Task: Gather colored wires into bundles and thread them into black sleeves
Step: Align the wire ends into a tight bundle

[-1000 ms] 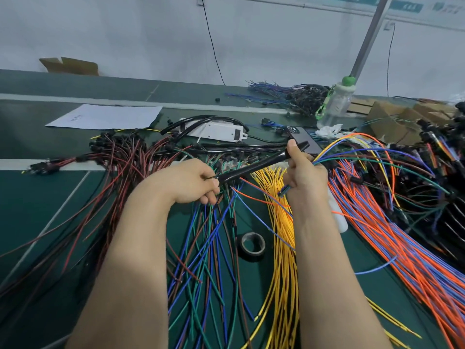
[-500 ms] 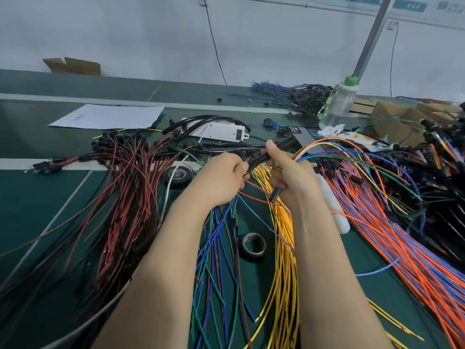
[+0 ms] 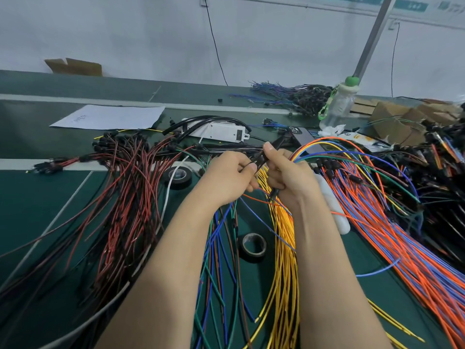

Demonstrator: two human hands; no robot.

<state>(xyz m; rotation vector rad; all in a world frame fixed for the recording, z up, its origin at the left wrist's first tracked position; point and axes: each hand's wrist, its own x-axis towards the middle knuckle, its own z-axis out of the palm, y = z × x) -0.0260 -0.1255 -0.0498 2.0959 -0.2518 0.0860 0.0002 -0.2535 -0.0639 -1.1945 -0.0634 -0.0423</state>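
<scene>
At frame centre we see the left hand [image 3: 230,178] pinching the sleeve [image 3: 260,161]; the right hand [image 3: 289,178], just beside, has its fingers curled round sleeve and wires [image 3: 334,153], which arc rightward over the tabletop [image 3: 50,210].

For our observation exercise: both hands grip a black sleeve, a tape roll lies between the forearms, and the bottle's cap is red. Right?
One error: the head view shows the cap of the bottle is green, not red. The left hand and right hand do grip the black sleeve, and the tape roll lies between the forearms.
</scene>
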